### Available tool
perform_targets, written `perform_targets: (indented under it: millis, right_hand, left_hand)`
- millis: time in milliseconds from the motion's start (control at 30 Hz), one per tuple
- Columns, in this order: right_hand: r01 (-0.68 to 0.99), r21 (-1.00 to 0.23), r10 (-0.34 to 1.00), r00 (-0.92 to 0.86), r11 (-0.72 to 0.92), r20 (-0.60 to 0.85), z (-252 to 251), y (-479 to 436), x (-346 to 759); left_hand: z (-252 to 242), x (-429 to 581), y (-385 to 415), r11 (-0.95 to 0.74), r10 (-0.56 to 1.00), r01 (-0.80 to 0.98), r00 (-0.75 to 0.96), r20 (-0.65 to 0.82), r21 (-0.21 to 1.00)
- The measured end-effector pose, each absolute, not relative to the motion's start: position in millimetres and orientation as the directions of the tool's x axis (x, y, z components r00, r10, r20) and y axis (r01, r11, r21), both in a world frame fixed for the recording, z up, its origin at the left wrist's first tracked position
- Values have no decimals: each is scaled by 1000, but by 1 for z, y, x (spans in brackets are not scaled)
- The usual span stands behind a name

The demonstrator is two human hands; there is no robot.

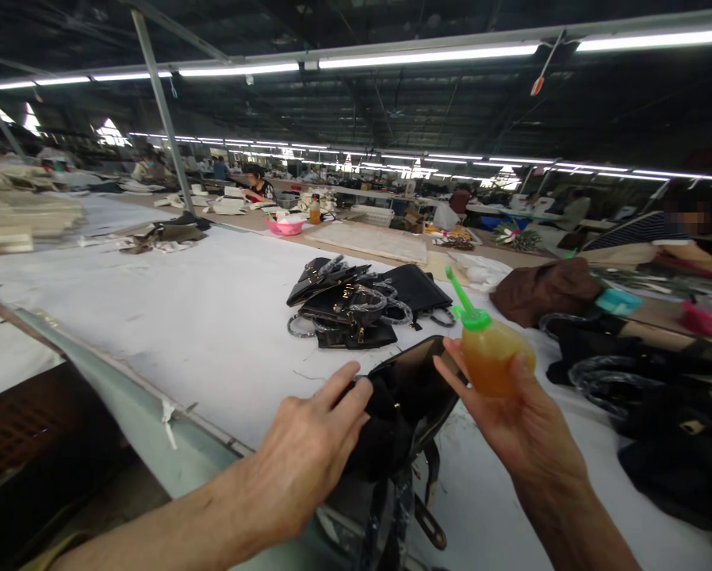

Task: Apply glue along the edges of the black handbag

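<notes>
Straps (403,503), dark and partly sheathed in clear film, hang from an open black bag (385,432) at the near edge of the white-covered worktop (171,317). The bag tilts, its mouth gaping upward and showing a brownish lining. Of the hands, the left (311,448) lies over the bag's left rim with fingers bent and loosely together; whether it grips the rim or only rests there, I cannot tell. The right hand (528,432) is partly closed around a soft, clear squeeze bottle (495,365), thumb on one side and fingers on the other, holding it up beside the bag's right edge. Amber liquid fills the lower part, and a green cap (476,319) carries a green spout (460,287) that leans left. At lower left, a reddish crate (20,444) sits below the worktop. More black bags (665,396) crowd the right side, near a brown cloth-like bundle (546,289). Beyond the open bag lies a pile of black handbags (356,305), handles wrapped in clear film; any lettering on their gold-coloured fittings is too small to read. Farther back are a pale board (368,240), a pink bowl (285,226), a person in a striped top (629,230) and tube lights (427,57).
</notes>
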State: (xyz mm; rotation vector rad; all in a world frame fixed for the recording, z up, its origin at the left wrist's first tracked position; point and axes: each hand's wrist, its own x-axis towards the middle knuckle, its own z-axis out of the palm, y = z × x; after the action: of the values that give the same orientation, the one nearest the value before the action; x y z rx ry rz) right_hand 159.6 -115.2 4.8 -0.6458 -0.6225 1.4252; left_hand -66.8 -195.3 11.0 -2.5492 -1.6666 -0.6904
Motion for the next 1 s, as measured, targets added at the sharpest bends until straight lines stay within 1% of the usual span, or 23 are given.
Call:
perform_targets:
  millis: [67, 133, 233, 333, 400, 467, 533, 667, 733, 767, 833, 900, 933, 1000]
  right_hand:
    - [-675, -736, 998, 53, 46, 14, 4, -116, 159]
    - [-669, -741, 998, 56, 55, 24, 4, -117, 158]
    - [-664, -745, 998, 57, 62, 32, 3, -118, 156]
    - [-657, -751, 998, 51, 69, 47, 4, -117, 156]
    - [-651, -756, 998, 44, 67, 50, 4, -116, 156]
    - [-647, -760, 998, 35, 58, 46, 4, -115, 156]
    - [-644, -763, 998, 36, 56, 43, 5, -115, 156]
    - [-639, -768, 998, 52, 52, 24, 6, -116, 155]
    - [-641, -766, 998, 59, 48, 13, 7, -116, 154]
    - [-643, -764, 998, 62, 48, 11, 7, -116, 154]
    - [-645, -763, 998, 61, 48, 12, 7, -115, 152]
    - [-641, -766, 998, 54, 49, 19, 7, -115, 151]
    - [-639, -767, 998, 53, 52, 24, 6, -115, 151]
    - [-639, -767, 998, 53, 57, 31, 6, -115, 152]
  left_hand:
    - [12, -56, -181, -347, 928, 902, 292, 230, 256]
    - [7, -54, -173, -280, 959, 922, 254, 128, 268]
    - [2, -65, -173, -216, 976, 941, 203, 77, 260]
    - [4, -80, -180, -122, 992, 943, 126, 7, 311]
    - [6, -86, -182, -82, 993, 940, 104, -50, 332]
    - [5, -90, -180, -96, 985, 948, 135, -111, 304]
    - [2, -94, -174, -117, 978, 971, 149, -145, 211]
    - [-4, -99, -158, -87, 995, 995, 84, -57, -52]
    - [-4, -98, -154, -120, 993, 985, 118, -22, -123]
    - [-2, -96, -154, -153, 988, 979, 155, 3, -135]
    - [5, -89, -158, -213, 970, 970, 224, 93, -115]
    - [13, -80, -168, -281, 939, 958, 286, 192, -51]
    - [16, -76, -173, -339, 919, 941, 334, 209, -11]
    - [21, -68, -182, -503, 858, 860, 485, 168, 84]
